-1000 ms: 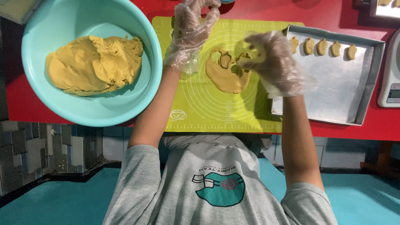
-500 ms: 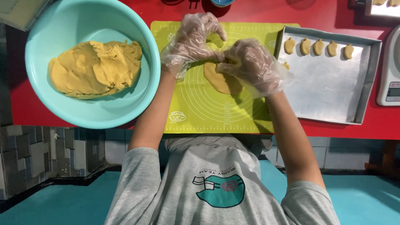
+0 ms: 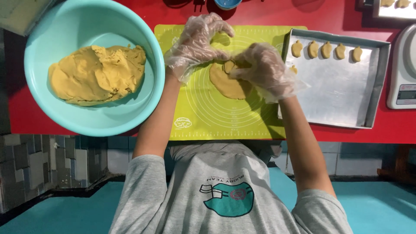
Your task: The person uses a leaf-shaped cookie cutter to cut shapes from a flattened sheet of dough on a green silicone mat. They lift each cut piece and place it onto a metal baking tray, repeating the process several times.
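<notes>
A flat sheet of yellow dough (image 3: 226, 83) lies on a green silicone mat (image 3: 203, 115). My right hand (image 3: 265, 69), in a clear plastic glove, is over the sheet's right side. Its fingers close on a small cutter (image 3: 229, 66) pressed into the sheet's far edge. My left hand (image 3: 196, 43), also gloved, rests on the mat just left of the sheet, with its fingertips touching the cutter. Both hands meet at that spot.
A teal bowl (image 3: 143, 108) at the left holds a big lump of dough (image 3: 97, 73). A metal tray (image 3: 338, 93) at the right carries a row of several cut dough shapes (image 3: 326, 50). A white scale (image 3: 403, 73) stands at the far right.
My right hand came down and left from near the tray onto the dough sheet. My left hand dropped from above the mat to meet it at the cutter.
</notes>
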